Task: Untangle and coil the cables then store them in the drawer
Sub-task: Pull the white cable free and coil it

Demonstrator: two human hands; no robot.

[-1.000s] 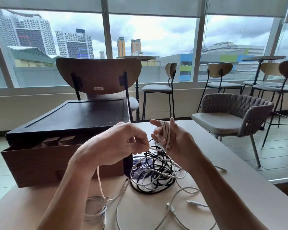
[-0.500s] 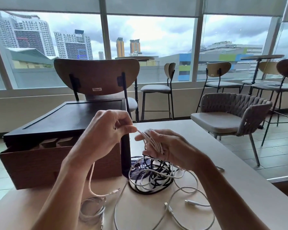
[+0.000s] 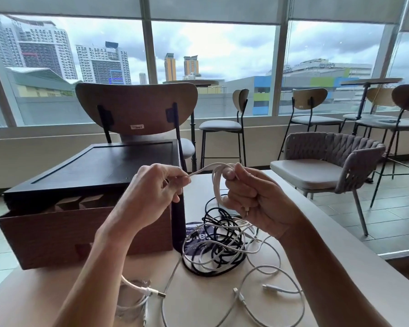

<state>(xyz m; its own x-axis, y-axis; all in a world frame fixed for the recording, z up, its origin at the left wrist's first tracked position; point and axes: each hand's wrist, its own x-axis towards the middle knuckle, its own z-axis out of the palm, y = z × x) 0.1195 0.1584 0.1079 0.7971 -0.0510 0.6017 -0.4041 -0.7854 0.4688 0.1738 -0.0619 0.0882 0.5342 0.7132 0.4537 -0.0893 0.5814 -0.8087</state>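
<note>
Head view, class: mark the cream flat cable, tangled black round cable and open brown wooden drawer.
Cream flat cable (image 3: 215,185), head view: wound loop.
Black round cable (image 3: 210,274), head view: outer loop.
Brown wooden drawer (image 3: 52,234), head view: front.

Checked against 1.0 s back. Grips the white cable (image 3: 216,185) differently with the right hand (image 3: 253,199): fingers now curled into a fist round the loops, no longer upright with the loops wound across them; at 0.5 s back, palm open and tilted flat. Lets the loops hang as an open oval off the fist's left side. Pinches the cable with the left hand (image 3: 151,194) farther from the right hand, no longer almost touching it; short span between them drawn out straight.
</note>
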